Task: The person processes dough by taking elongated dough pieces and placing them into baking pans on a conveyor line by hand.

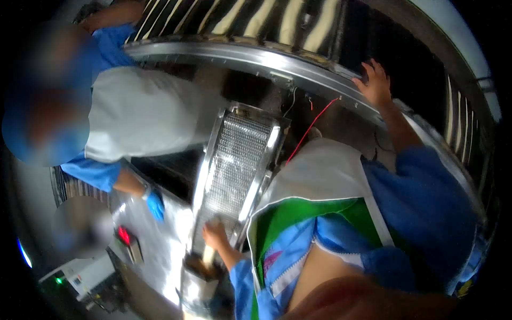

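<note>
My left hand point(215, 237) is at the lower end of a metal mesh conveyor point(240, 160), just above a small metal box point(198, 285). Its fingers look curled; blur hides what, if anything, is in them. A pale strip point(208, 255) shows right below it. On the right, my right hand point(375, 85) reaches out with fingers spread, at the inner edge of a large curved machine with a steel rail point(256, 58). It holds nothing that I can see. Long pale dough strips point(290, 21) lie in dark grooves on that machine, left of this hand.
A co-worker in a white apron point(144, 114) stands at the left, a blue-gloved hand point(155, 206) over a steel table point(154, 250). A red-lit device point(124, 234) sits on that table. A red cord point(314, 125) runs down from the rail. More strips point(460, 117) lie far right.
</note>
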The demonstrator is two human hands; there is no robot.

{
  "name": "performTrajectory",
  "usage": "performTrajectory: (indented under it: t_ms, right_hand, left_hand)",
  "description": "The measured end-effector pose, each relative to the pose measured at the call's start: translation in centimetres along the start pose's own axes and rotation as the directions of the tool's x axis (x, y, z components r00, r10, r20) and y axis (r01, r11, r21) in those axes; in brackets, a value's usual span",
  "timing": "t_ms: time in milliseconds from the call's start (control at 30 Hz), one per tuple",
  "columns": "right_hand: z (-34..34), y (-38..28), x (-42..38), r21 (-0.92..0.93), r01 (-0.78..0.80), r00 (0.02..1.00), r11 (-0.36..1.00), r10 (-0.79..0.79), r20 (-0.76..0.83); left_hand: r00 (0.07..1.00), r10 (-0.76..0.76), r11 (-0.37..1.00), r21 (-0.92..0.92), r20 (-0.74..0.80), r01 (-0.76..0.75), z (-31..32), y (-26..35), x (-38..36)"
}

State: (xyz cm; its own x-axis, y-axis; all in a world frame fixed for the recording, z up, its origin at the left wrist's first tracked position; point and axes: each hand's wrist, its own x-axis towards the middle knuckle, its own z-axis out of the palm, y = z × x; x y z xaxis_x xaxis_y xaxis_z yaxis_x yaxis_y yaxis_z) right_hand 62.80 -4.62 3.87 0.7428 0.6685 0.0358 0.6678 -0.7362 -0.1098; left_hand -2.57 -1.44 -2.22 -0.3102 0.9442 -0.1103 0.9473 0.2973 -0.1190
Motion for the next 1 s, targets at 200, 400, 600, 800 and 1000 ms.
performTrajectory:
  t_ms: [200, 400, 600, 800, 1000]
  right_hand:
    - [2.3, 0.0, -2.1, 0.156, 0.123, 0.981, 0.980, -0.097, -0.165]
    - [2.7, -6.4, -2.9, 0.551, 0.548, 0.833, 0.630, -0.473, -0.287]
    - [-2.1, -17.5, -4.2, 0.758, -0.598, 0.329, 0.262, -0.782, 0.530]
    - [-5.4, -16.7, 0.8, 0.541, -0.610, 0.726, -0.579, -0.682, 0.088]
    - [-5.9, -4.2, 4.6, 0.797, -0.229, 0.964, -0.559, -0.244, 0.106]
  left_hand:
    - [0.991, -0.132, 0.784, -0.615, -0.035, 0.083, -9.6, -1.2, 2.2]
    - [0.810, -0.081, 0.511, -0.722, -0.581, -0.467, -21.2, -1.0, 1.2]
    - [0.800, -0.079, -0.344, -0.737, -0.594, -0.582, -28.5, 10.8, 1.3]
    - [0.463, 0.538, -0.604, -0.705, -0.704, -0.371, -28.8, 25.7, -0.3]
    - [-0.012, 0.857, -0.495, -0.817, -0.515, -0.296, -26.2, 36.6, -5.5]
